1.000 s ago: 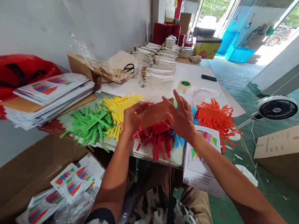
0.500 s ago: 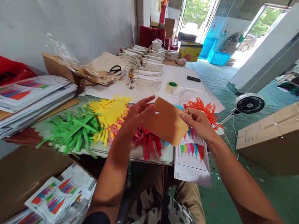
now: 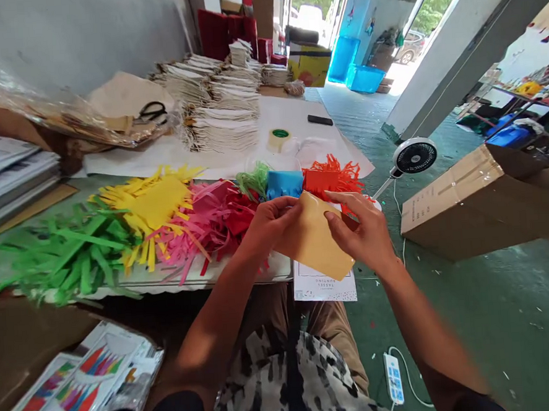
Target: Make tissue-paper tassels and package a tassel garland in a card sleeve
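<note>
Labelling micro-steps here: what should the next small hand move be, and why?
Probably close the right hand's thumb and fingers on the tan paper's right side. The left hand pinches only its left side; the right thumb and index finger look spread by the other, and the lower corner looks unsupported in front of the printed card.

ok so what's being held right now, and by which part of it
A brown paper piece: the left hand holds its upper left edge. The right hand is at its upper right edge; its grip is unclear.
</note>
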Available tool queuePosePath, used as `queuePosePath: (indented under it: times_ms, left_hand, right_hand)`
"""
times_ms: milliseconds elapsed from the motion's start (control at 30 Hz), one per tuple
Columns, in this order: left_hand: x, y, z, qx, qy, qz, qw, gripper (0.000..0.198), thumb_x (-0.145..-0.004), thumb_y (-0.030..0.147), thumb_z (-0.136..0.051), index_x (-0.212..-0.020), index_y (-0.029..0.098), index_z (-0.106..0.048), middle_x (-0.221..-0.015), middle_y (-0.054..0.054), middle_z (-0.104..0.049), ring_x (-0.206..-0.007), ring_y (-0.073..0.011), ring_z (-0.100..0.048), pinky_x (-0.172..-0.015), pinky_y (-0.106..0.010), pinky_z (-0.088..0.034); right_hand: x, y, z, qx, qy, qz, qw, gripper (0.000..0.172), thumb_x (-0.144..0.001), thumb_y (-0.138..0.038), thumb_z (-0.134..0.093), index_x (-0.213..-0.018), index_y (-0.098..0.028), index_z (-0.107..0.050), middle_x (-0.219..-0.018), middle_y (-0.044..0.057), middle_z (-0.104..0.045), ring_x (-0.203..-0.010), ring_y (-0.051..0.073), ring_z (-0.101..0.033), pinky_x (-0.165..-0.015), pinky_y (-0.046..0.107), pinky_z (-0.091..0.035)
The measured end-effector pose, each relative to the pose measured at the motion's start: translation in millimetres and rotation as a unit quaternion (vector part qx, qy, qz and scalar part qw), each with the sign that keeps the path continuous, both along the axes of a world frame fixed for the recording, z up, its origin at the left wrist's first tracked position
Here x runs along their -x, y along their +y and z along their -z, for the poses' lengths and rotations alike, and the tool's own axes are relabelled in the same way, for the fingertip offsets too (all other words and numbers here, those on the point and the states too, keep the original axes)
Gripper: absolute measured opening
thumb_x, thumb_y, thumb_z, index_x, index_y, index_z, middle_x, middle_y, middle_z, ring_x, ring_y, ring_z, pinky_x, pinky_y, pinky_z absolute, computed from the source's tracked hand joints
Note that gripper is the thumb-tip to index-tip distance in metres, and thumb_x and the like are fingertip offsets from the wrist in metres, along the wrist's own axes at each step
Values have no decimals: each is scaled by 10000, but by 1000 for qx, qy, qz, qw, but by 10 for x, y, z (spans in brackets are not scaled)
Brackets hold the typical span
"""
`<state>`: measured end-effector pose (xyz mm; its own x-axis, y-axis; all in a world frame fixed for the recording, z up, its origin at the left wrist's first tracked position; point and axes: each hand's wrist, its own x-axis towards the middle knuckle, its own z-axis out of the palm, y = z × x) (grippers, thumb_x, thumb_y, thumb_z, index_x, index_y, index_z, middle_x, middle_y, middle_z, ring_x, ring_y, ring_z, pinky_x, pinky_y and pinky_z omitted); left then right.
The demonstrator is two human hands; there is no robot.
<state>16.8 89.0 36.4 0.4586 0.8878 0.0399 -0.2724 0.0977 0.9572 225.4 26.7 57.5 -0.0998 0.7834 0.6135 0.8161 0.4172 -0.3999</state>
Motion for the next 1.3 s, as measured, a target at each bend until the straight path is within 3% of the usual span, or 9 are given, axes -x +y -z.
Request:
queuePosePath:
  times_ms: [133, 333, 467, 633, 800, 1000, 1133, 1300]
  left_hand:
    - [-79, -68, 2, -36, 11, 11, 999, 412, -793, 554, -842, -1014, 209, -803, -930, -52, -805, -783, -168, -724, -685, -260, -556]
    - [-118, -134, -9, -36, 8, 3, 999, 373, -823, 530, -821, -1025, 217, -812, -966, -52, -808, -851, -180, -727, -745, -271, -567]
    - [-108, -150, -46, -64, 20, 10, 998, 382, -829, 537, -809, -1028, 211, -800, -991, -51, -804, -887, -196, -728, -771, -286, -571]
    - [-95, -157, -88, -32, 64, 65, 995, 412, -833, 603, -781, -845, 191, -792, -818, -51, -771, -728, -184, -709, -624, -269, -534]
    - [-149, -193, -42, -32, 67, 8, 997, 510, -800, 673, -788, -658, 184, -745, -621, -36, -674, -658, -198, -676, -528, -272, -487]
    - [-183, -218, -13, -61, 73, -30, 995, 544, -806, 674, -780, -587, 183, -696, -593, -12, -616, -597, -143, -577, -502, -248, -405]
    - [-182, -226, -22, -79, 86, -35, 993, 582, -810, 699, -754, -580, 172, -667, -593, -7, -582, -592, -131, -522, -512, -244, -366]
    - [-171, -270, -60, -142, 138, -44, 979, 568, -878, 664, -679, -619, 158, -659, -595, 14, -510, -596, -110, -425, -538, -238, -305]
  right_hand:
    - [56, -72, -5, -27, -16, 19, 999, 248, -1029, -381, -612, -1236, -314, -731, -1148, 31, -804, -1070, 233, -729, -1009, 450, -515]
    - [85, -162, 71, -59, 30, 35, 997, 218, -1007, -343, -654, -1195, -329, -763, -1146, 12, -819, -1079, 228, -752, -1050, 456, -519]
    - [76, -204, 89, 2, 114, 64, 991, 252, -973, -407, -695, -1196, -316, -770, -1105, 27, -820, -1021, 238, -757, -959, 436, -569]
    - [74, -261, 89, 61, 136, 26, 988, 192, -963, -444, -710, -1042, -306, -818, -992, 26, -827, -856, 216, -753, -818, 379, -588]
    - [118, -302, 141, -34, 85, 24, 995, 141, -968, -374, -726, -1056, -317, -821, -1000, 28, -819, -928, 220, -753, -849, 406, -585]
    - [123, -355, 257, -98, 16, 47, 994, 219, -974, -279, -709, -1152, -368, -798, -1067, 15, -831, -976, 225, -767, -942, 453, -563]
    - [117, -385, 266, -110, 26, 27, 993, 213, -974, -240, -697, -1111, -368, -797, -1082, 9, -831, -996, 222, -768, -995, 451, -542]
    - [124, -390, 222, -58, 42, 44, 996, 274, -988, -319, -704, -1258, -337, -751, -1108, 40, -818, -1025, 234, -756, -941, 432, -569]
